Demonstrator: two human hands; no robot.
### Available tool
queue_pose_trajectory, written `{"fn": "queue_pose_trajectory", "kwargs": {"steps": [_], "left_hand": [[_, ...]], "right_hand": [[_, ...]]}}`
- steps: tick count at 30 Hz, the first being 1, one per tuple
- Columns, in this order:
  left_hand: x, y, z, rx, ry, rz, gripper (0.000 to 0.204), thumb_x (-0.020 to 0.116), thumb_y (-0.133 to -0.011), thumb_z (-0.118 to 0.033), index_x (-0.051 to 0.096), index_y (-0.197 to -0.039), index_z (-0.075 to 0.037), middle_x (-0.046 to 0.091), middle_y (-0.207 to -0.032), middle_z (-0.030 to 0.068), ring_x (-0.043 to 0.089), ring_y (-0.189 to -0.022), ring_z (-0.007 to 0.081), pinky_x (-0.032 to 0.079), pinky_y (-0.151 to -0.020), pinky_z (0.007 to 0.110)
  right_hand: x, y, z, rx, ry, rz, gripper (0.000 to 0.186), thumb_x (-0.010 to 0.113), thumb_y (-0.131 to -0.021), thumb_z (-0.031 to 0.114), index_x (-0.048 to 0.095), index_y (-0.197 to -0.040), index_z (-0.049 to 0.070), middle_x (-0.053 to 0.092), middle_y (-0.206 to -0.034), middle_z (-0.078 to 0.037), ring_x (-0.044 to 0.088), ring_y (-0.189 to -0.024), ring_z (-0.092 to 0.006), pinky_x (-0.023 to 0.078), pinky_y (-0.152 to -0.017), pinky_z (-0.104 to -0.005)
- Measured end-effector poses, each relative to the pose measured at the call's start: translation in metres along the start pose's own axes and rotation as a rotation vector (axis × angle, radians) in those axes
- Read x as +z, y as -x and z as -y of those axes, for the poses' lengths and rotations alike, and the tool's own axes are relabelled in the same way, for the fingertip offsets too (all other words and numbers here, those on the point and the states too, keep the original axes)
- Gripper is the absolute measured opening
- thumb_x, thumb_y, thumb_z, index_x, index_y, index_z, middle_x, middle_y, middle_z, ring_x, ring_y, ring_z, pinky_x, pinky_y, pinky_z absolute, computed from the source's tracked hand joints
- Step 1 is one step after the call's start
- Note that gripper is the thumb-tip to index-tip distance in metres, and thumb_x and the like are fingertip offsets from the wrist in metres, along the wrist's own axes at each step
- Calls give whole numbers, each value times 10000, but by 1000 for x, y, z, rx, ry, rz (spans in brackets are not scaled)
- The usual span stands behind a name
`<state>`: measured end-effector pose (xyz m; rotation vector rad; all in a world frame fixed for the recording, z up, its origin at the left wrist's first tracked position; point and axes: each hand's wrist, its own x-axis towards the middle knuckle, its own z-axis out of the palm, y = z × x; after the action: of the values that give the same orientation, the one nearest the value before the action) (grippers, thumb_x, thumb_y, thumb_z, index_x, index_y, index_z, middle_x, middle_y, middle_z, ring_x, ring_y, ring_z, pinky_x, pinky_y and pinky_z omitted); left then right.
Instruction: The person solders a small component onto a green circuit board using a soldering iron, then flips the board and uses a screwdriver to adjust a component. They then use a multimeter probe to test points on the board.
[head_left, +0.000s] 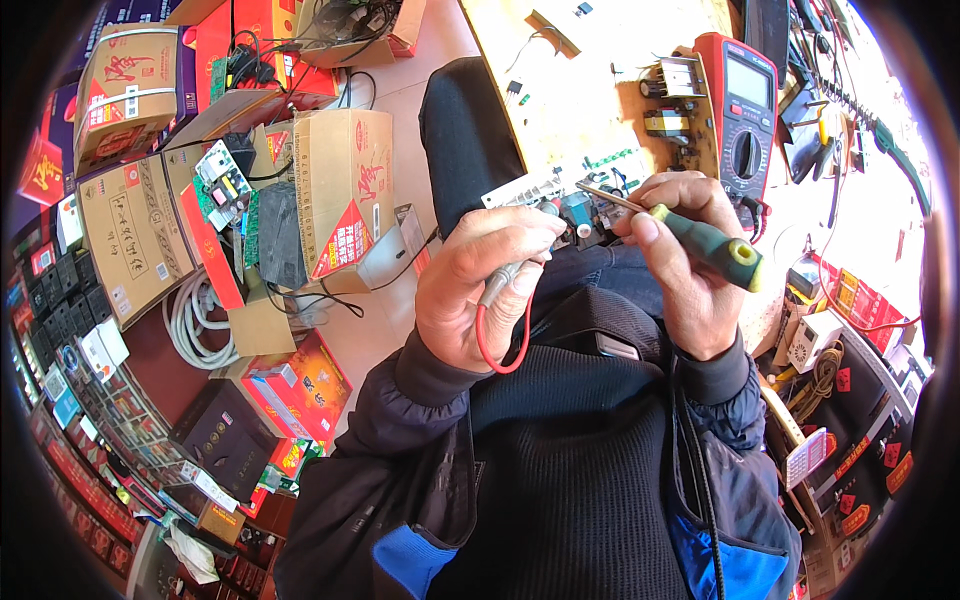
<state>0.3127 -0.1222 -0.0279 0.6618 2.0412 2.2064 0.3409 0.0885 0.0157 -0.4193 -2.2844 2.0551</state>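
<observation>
My left hand (460, 285) is closed around a grey plug-like end piece (499, 281), from which a red cable (517, 352) loops down below the fingers. Its rounded tip shows just above the fingertips. My right hand (705, 300) grips a screwdriver (708, 248) by its dark green and yellow handle. The screwdriver's shaft points up and left, over a circuit board (530, 188) with several parts on it, including a blue one (577, 210). Fingers partly hide the board, and I cannot tell whether the screwdriver tip touches it.
A red multimeter (742, 110) lies on the wooden table (610, 60), beside boards with heat sinks (672, 78). On the left stand an open cardboard box (340, 190) with circuit boards and black wires, a coiled white cable (197, 325), and a red box (300, 390).
</observation>
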Motion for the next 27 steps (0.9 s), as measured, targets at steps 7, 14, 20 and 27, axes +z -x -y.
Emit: {"fn": "queue_pose_trajectory", "kwargs": {"steps": [7,14,20,27], "left_hand": [[-2,1,0,-1,7,4,288,643,-936,52,607,-1215,-4,673,-1144,185,674,-1012,271,540,-919,364],[0,1,0,15,-51,-5,201,576,-998,-72,590,-1188,-9,674,-1142,209,649,-890,198,542,-861,349],[0,0,-2,10,-79,6,199,571,-985,-54,586,-1177,-3,675,-1130,200,649,-892,206,541,-861,352],[0,-1,0,33,-80,6,205,584,-983,-69,592,-1178,-7,677,-1123,207,650,-887,209,542,-858,354]], "right_hand": [[2,-2,-3,11,18,17,140,716,-918,32,638,-1017,-29,650,-972,-65,590,-862,-109,487,-784,-255],[3,-5,-2,-54,62,42,139,724,-909,31,651,-1008,-33,669,-957,-81,608,-856,-118,496,-771,-263],[4,-7,-1,27,-4,26,121,715,-916,39,648,-989,-30,670,-925,-60,601,-834,-106,498,-760,-259],[5,-9,2,67,15,24,128,719,-916,30,644,-999,-32,665,-921,-52,591,-816,-90,498,-742,-247]]}}
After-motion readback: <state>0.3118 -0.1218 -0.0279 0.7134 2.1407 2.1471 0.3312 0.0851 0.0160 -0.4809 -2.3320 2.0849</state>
